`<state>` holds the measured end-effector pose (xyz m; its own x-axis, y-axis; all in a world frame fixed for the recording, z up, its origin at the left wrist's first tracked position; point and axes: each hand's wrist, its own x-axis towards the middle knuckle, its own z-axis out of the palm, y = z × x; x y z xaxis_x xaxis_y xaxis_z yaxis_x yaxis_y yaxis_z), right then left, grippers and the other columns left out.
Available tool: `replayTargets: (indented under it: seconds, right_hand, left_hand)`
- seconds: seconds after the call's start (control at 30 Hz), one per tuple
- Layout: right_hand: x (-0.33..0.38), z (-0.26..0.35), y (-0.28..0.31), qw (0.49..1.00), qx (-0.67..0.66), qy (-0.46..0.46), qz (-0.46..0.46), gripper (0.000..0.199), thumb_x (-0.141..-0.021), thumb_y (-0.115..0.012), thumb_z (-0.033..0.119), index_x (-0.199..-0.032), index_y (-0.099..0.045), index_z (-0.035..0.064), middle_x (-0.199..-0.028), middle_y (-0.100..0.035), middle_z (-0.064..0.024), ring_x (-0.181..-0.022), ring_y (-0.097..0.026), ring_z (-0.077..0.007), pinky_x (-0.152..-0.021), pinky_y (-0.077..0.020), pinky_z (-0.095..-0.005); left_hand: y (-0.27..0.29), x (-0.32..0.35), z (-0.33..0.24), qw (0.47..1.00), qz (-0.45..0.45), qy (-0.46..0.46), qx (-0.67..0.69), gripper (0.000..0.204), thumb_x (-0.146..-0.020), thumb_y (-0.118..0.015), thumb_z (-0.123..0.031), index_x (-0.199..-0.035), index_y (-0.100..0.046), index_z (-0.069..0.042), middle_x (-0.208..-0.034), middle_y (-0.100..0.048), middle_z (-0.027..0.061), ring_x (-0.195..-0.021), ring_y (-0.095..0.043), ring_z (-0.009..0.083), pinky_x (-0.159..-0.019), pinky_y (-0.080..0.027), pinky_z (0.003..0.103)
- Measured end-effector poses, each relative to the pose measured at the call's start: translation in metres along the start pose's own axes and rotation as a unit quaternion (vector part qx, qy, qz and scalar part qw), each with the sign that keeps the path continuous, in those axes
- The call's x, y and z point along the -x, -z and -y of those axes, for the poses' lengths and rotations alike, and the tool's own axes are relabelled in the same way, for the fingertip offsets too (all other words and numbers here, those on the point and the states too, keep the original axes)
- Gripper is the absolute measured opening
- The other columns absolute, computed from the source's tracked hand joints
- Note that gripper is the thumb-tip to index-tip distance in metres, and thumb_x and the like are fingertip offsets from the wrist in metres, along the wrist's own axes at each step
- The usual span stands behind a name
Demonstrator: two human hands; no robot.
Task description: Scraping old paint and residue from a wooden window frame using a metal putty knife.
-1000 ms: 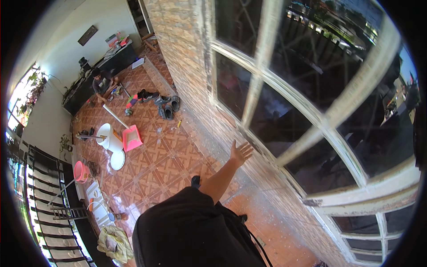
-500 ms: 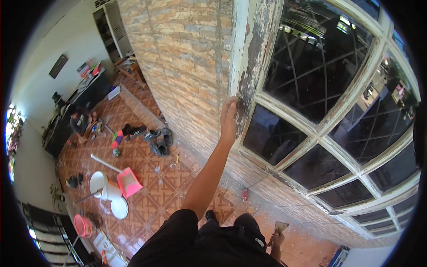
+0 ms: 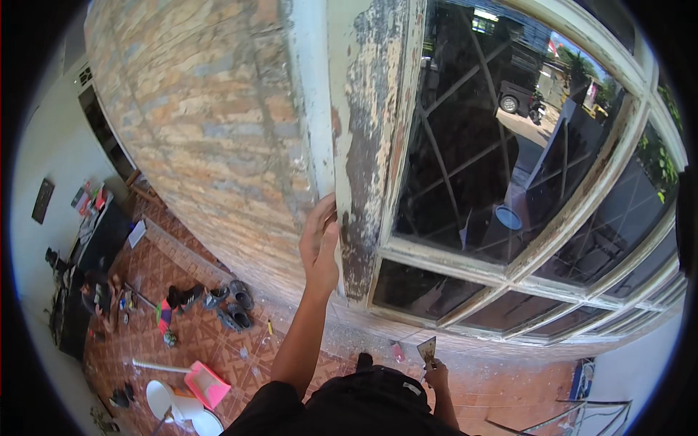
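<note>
My left hand (image 3: 320,243) rests with stretched fingers against the lower part of a white-painted window frame post (image 3: 318,116), where it borders the stone-clad wall (image 3: 196,123); its fingertips are partly hidden. Beside it, the wooden sash edge (image 3: 367,138) has peeling cream paint with dark bare patches. Low at my right side, my right hand (image 3: 436,376) grips a paint scraper (image 3: 427,350) by its handle, the broad, stained blade pointing up. It is apart from the window. The multi-paned window (image 3: 502,160) fills the right, its white bars worn and its dark glass reflecting a vehicle.
On the tiled floor to the left lie a pink dustpan (image 3: 206,385), a white bucket (image 3: 161,400), several dark shoes (image 3: 236,305) and a yellow-handled tool (image 3: 270,327). Another person (image 3: 98,294) sits by a dark cabinet (image 3: 76,312). A metal rack (image 3: 582,414) stands lower right.
My view has shifted toward the window, so the floor things sit lower and further left. The scraper in my right hand appears raised a little. My left hand stays on the frame.
</note>
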<state>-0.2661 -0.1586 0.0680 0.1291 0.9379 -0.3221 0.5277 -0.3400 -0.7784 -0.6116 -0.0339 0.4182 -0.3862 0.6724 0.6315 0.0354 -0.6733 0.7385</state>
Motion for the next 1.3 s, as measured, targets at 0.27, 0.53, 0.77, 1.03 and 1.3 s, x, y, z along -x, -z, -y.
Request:
replayTargets:
  seconds: [0.27,0.53,0.77,1.03,1.3]
  right_hand:
    - [0.040,0.119,-0.007,0.978,-0.139,-0.079,0.137,0.030,-0.092,-0.053,0.029,-0.096,-0.060,0.0011,-0.070,-0.060,-0.0034,-0.050,-0.054,-0.0113,-0.041,-0.0396,-0.0266]
    - [0.083,0.252,0.008,0.987,-0.019,0.116,-0.111,0.034,-0.091,-0.051,0.030,-0.080,-0.064,0.0012,-0.064,-0.063,-0.0154,-0.055,-0.063,-0.0242,-0.051,-0.0468,-0.0362]
    - [0.135,0.512,0.087,0.749,0.320,0.302,-0.495,0.036,-0.080,-0.066,0.024,-0.058,-0.046,0.0045,-0.048,-0.046,-0.0109,-0.042,-0.046,-0.0284,-0.042,-0.0324,-0.0387]
    - [0.140,0.601,0.122,0.667,0.442,0.247,-0.546,0.062,-0.082,-0.057,0.055,-0.052,-0.057,-0.0002,-0.037,-0.041,-0.0099,-0.035,-0.046,-0.0261,-0.041,-0.0369,-0.0367]
    - [0.139,0.602,0.118,0.660,0.471,0.259,-0.524,0.060,-0.081,-0.060,0.053,-0.054,-0.058,-0.0012,-0.038,-0.041,-0.0109,-0.036,-0.047,-0.0257,-0.042,-0.0384,-0.0363]
  left_hand:
    - [0.012,-0.030,-0.010,0.995,0.032,0.078,0.048,0.046,-0.091,-0.050,-0.025,-0.125,-0.046,0.006,-0.116,-0.051,0.0140,-0.107,-0.049,0.0225,-0.095,-0.035,0.033]
    - [0.023,-0.048,-0.015,0.979,0.203,0.008,-0.011,0.049,-0.090,-0.053,-0.022,-0.129,-0.040,0.006,-0.104,-0.041,0.0124,-0.099,-0.042,0.0217,-0.090,-0.034,0.035]
    - [0.011,-0.089,0.000,0.958,0.265,-0.005,0.112,0.029,-0.086,-0.063,-0.012,-0.103,-0.045,0.002,-0.086,-0.062,0.0141,-0.072,-0.060,0.0132,-0.061,-0.048,0.026]
    - [-0.021,-0.141,-0.048,0.961,0.221,-0.150,0.071,0.024,-0.085,-0.065,-0.015,-0.095,-0.050,0.001,-0.068,-0.063,0.0116,-0.056,-0.063,0.0161,-0.047,-0.047,0.027]
    - [-0.020,-0.149,-0.052,0.966,0.213,-0.143,0.014,0.028,-0.091,-0.056,-0.027,-0.090,-0.050,0.001,-0.057,-0.058,0.0153,-0.050,-0.063,0.0246,-0.042,-0.046,0.033]
